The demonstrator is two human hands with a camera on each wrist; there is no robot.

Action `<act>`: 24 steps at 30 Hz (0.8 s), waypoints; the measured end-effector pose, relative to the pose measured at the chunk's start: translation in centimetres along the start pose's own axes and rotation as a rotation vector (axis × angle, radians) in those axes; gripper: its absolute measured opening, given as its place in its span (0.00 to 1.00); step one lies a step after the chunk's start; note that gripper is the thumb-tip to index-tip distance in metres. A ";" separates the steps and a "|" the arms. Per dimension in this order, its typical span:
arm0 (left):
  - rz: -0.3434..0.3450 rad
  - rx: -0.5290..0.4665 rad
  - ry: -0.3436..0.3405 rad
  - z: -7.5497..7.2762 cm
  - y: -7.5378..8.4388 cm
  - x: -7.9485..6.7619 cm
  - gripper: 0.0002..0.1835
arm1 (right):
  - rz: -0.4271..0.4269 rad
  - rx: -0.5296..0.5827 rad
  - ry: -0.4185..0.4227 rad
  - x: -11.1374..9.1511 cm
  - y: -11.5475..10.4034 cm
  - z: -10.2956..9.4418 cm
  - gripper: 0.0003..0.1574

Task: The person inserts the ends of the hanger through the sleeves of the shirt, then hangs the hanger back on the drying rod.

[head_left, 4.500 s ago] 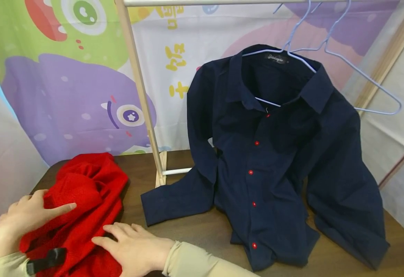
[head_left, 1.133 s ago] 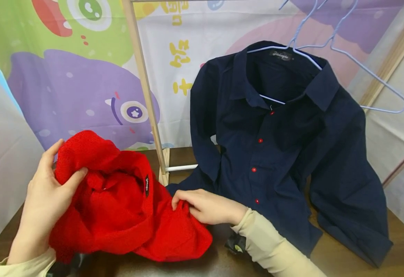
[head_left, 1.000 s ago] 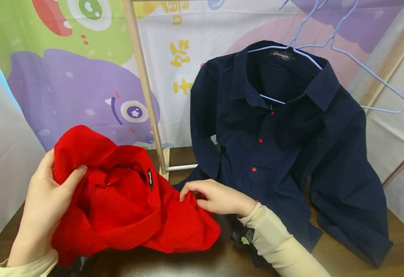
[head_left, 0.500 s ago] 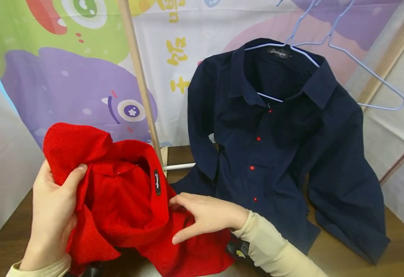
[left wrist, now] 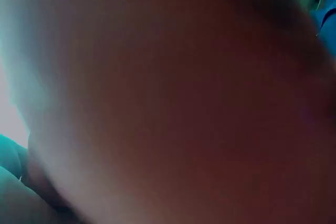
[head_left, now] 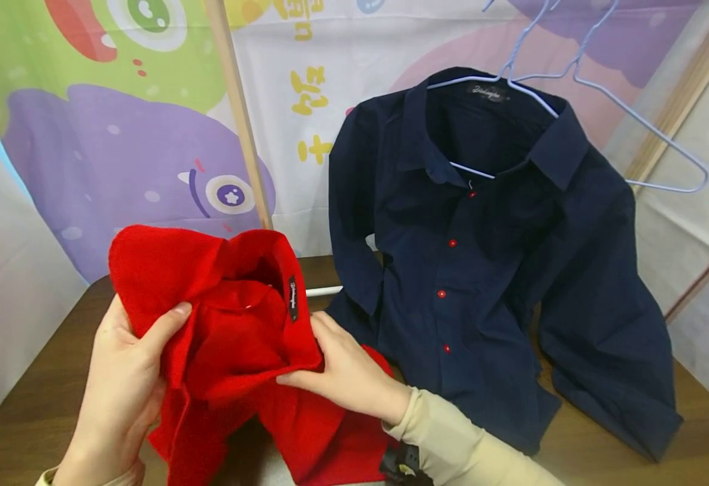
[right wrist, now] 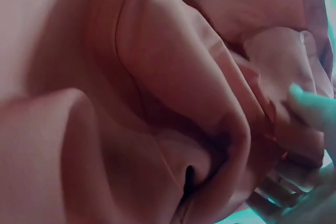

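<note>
Both hands hold a red shirt above the table in the head view, with its collar opening turned upward and a black label showing inside. My left hand grips the collar side, thumb over the fabric and fingers behind it. Near the label, my right hand pinches the collar edge, its thumb along the front and its fingertips hidden behind the band. The shirt body hangs down in loose folds. Folds of the shirt fill most of the right wrist view. The left wrist view is mostly a dark blur.
A navy shirt with red buttons hangs on a light blue wire hanger; its lower part rests on the brown table. Another wire hanger hangs behind it. A wooden rack post stands before the printed backdrop.
The red shirt lay crumpled on the table earlier and is now lifted. My right hand has let go of its lower fabric and taken the collar; my left hand has moved slightly right.
</note>
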State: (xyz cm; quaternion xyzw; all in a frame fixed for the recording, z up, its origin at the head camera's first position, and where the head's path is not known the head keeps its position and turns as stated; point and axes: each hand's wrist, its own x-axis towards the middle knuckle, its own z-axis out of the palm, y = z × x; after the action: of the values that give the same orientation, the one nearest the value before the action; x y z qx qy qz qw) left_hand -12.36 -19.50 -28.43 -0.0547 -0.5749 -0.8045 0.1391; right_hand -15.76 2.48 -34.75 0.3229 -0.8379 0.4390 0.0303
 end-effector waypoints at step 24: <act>-0.078 0.547 -0.264 -0.8 0.1 0.4 0.19 | 0.039 0.124 0.438 1.7 3.2 -6.7 0.11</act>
State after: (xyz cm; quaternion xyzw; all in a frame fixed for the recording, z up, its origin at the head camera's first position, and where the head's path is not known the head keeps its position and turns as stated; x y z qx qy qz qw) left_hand -12.69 -20.36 -28.55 -0.0971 -0.7850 -0.6104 0.0421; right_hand -20.49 7.95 -32.40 0.2048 -0.7890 0.5496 0.1831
